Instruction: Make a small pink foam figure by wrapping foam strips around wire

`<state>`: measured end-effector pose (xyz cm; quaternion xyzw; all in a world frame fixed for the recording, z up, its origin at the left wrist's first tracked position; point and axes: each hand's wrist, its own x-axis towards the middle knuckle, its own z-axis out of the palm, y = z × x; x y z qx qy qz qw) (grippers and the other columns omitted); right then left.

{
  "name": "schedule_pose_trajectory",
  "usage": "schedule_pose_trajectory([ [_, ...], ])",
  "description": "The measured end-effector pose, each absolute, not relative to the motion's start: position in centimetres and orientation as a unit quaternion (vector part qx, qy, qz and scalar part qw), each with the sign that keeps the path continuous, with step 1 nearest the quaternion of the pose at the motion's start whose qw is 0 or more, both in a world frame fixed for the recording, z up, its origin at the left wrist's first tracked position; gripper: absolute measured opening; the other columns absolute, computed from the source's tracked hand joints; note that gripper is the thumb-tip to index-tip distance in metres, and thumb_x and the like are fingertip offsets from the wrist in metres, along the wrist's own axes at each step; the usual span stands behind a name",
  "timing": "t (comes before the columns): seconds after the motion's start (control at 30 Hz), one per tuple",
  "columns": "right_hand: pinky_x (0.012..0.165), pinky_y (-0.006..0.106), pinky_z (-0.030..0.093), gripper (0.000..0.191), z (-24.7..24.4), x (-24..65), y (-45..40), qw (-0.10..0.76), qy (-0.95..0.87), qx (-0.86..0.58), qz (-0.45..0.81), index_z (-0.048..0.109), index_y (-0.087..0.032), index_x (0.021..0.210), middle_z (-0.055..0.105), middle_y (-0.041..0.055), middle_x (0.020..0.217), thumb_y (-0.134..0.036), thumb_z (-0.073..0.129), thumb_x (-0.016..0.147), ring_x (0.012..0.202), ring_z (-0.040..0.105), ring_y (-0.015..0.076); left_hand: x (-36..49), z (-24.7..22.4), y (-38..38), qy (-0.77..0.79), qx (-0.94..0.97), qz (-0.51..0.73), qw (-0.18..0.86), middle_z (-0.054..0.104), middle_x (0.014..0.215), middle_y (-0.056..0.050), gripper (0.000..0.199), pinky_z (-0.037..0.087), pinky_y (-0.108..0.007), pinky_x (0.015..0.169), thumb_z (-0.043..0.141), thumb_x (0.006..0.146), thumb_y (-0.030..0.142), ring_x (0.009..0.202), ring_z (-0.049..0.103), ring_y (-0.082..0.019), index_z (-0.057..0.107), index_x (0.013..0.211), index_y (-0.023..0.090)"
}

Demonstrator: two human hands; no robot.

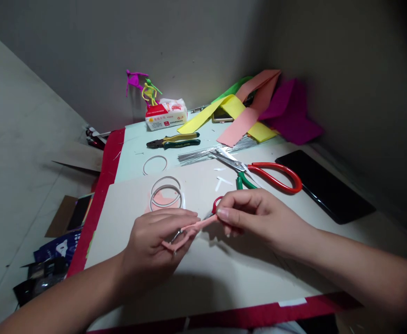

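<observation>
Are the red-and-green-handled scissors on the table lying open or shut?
Open: the scissors have their blades spread apart at the pivot, and the red and green handles splay wide, not touching each other.

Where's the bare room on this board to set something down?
Bare board lies in front of the left hand, by the red edge, and between the right hand and phone. The back is crowded: paper strips, pliers, wires.

Bare left hand (156, 243) and right hand (259, 215), bare forearms (356, 266)
</observation>
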<state>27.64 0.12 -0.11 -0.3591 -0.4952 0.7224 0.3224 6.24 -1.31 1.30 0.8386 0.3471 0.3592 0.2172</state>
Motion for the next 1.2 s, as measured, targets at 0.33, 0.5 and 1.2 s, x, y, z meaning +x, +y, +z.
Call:
schedule_pose_trajectory([
  [0.33, 0.050, 0.016, 0.038, 0.025, -1.3, 27.4, 0.2, 0.264, -0.420, -0.280, 0.822, 0.063, -0.011, 0.077, 0.060, 0.0007, 0.062, -0.035, 0.064, 0.086, 0.054, 0.053, 0.0058, 5.2, 0.8, -1.6, 0.437, 0.649, 0.275, 0.559, 0.072, 0.068, -0.005, 0.033, 0.053, -0.033, 0.073, 0.046, 0.095, 0.030, 0.072, 0.069, -0.020, 0.073, 0.083, 0.016],
  [0.5, 0.053, 0.020, 0.039, 0.025, -1.2, 27.2, 0.1, 0.287, -0.440, -0.292, 0.799, 0.059, -0.013, 0.074, 0.057, 0.0001, 0.062, -0.033, 0.058, 0.088, 0.054, 0.051, 0.0078, 5.4, 0.2, -1.5, 0.433, 0.564, 0.286, 0.642, 0.070, 0.064, -0.004, 0.034, 0.050, -0.034, 0.076, 0.050, 0.094, 0.036, 0.072, 0.066, -0.020, 0.073, 0.078, 0.017],
  [1.2, 0.067, 0.029, 0.045, 0.021, -2.3, 27.7, 1.0, 0.324, -0.752, -0.390, 0.422, 0.070, -0.014, 0.091, 0.067, 0.0062, 0.076, -0.024, 0.051, 0.092, 0.071, 0.058, 0.0160, 6.3, -1.3, -1.1, 0.456, 0.480, 0.293, 0.689, 0.068, 0.063, -0.004, 0.023, 0.047, -0.030, 0.070, 0.059, 0.089, 0.031, 0.068, 0.064, -0.016, 0.068, 0.078, 0.014],
])
